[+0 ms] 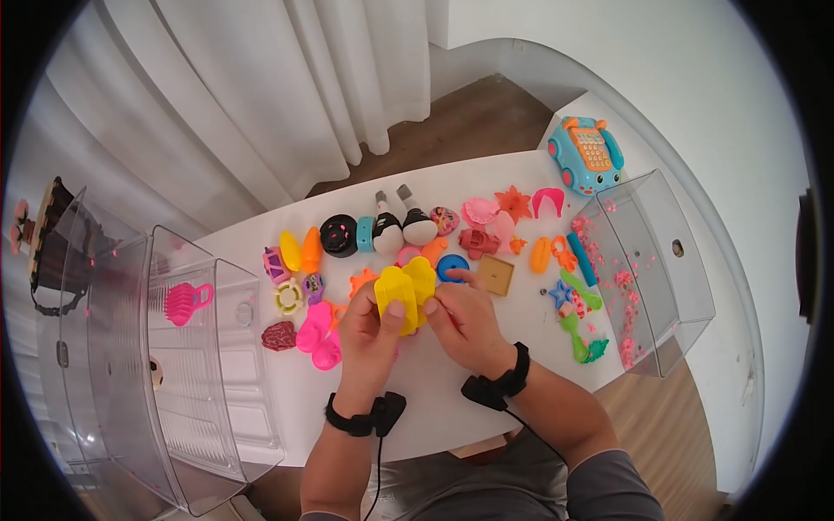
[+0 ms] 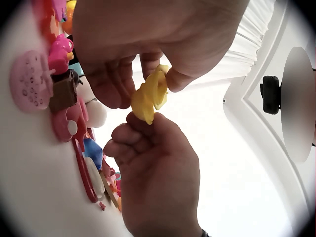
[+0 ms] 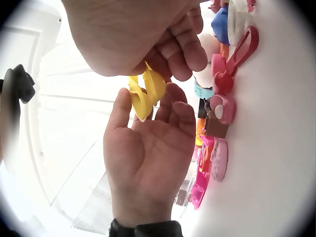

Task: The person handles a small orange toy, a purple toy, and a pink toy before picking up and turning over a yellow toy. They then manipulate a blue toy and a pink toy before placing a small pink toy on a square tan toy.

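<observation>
Up over the table, both hands hold a yellow two-part plastic toy mould (image 1: 397, 293), its two halves spread apart at an angle. My left hand (image 1: 367, 323) pinches the left half, thumb lying on its face. My right hand (image 1: 469, 323) pinches the right half between thumb and fingers. In the left wrist view the yellow mould (image 2: 149, 96) appears edge-on between the fingertips of both hands. The right wrist view shows the mould (image 3: 142, 98) as two cupped shells with a gap between them. Beneath the hands lie pink moulds (image 1: 317, 339) and a blue ring (image 1: 452, 267).
A clear bin (image 1: 217, 365) holding a pink scoop (image 1: 186, 303) stands at left; another clear bin (image 1: 665, 286) with pink bits stands at right. A toy phone (image 1: 588, 156) sits at the back right. Several toys, including two toy microphones (image 1: 402, 227) and a wooden square (image 1: 495, 274), cover the table.
</observation>
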`<state>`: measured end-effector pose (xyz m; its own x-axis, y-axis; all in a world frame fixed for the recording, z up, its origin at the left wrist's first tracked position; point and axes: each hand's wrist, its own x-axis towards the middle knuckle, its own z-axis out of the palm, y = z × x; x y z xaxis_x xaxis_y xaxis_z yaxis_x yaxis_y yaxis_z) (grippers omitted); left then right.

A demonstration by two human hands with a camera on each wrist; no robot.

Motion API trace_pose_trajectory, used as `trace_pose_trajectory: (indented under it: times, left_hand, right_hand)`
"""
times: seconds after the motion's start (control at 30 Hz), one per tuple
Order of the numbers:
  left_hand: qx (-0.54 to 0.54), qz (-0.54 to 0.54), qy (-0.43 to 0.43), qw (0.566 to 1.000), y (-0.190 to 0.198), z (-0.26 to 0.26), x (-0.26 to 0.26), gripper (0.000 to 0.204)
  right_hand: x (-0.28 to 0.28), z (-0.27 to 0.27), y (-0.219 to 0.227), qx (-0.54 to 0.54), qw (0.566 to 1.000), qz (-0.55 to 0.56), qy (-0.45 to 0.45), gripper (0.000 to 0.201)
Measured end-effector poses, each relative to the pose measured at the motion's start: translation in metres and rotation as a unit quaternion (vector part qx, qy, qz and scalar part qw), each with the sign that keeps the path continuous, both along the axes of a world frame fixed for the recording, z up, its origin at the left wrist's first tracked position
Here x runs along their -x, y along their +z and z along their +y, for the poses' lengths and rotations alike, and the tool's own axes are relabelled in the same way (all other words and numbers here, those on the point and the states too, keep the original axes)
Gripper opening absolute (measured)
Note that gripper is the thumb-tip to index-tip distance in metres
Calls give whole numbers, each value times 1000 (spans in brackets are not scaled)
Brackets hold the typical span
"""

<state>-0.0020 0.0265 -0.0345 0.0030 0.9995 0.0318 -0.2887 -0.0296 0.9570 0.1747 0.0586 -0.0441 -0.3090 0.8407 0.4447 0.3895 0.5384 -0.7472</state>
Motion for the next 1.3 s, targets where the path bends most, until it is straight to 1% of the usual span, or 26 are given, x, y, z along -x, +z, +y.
trace_pose_trajectory:
  times: [0.03, 0.1, 0.23, 0.3, 0.33, 0.4, 0.5, 0.6, 0.7, 0.83, 0.9, 0.93, 1.0, 1.03, 1.1, 1.23, 1.3]
  left_hand:
    - [0, 0, 0, 1000, 1, 0, -2, 31]
    - [0, 56, 43, 998, 2, -2, -7, 34]
    - [0, 40, 50, 998, 5, -3, -9, 36]
    - [42, 31, 23, 998, 15, -4, -10, 36]
    - [42, 31, 22, 998, 13, -4, -7, 36]
    - [92, 46, -41, 994, 10, -4, -1, 35]
    - [108, 39, -28, 993, 17, -4, -5, 33]
    - [95, 16, -33, 995, 16, -5, -4, 33]
    - [90, -2, -45, 995, 18, -7, -6, 34]
    - [72, 12, -59, 996, 14, -5, -5, 36]
    - [60, -3, -11, 998, 14, -4, -8, 35]
    - [60, -3, -11, 998, 13, -4, -8, 35]
    - [75, -19, 18, 997, 11, -4, -6, 30]
    - [75, -19, 18, 997, 12, -4, -5, 30]
    - [71, 7, 53, 996, 16, -4, -5, 25]
    - [43, 23, 70, 996, 6, -1, -4, 26]
    - [32, 46, 99, 994, 0, -1, -2, 29]
  right_hand:
    - [0, 0, 2, 0, 1000, 0, 0, 10]
    - [1, -1, 6, -3, 1000, 4, 27, 10]
    - [3, -2, 1, -17, 999, 8, 39, 10]
    - [3, -1, 2, -37, 997, 29, 55, 10]
    - [3, -1, 2, -37, 997, 29, 55, 10]
    - [0, -1, 5, -27, 996, 24, 79, 15]
    - [2, -3, 10, 3, 997, 6, 76, 20]
    - [2, -3, 13, 26, 998, 3, 64, 19]
    - [2, -2, 7, 15, 998, 0, 55, 15]
    - [3, -2, 6, -15, 999, -18, 35, 12]
    - [4, -3, 5, 3, 1000, 7, -14, 10]
    - [3, -2, 2, 3, 1000, 7, -14, 10]
    - [2, 2, -2, -33, 997, 37, -52, 10]
    - [2, 2, -1, -33, 997, 37, -52, 10]
    - [1, 2, 6, -45, 995, 35, -78, 10]
    - [2, 1, 2, -36, 996, 29, -72, 9]
    - [4, 1, -2, -53, 996, 29, -62, 9]
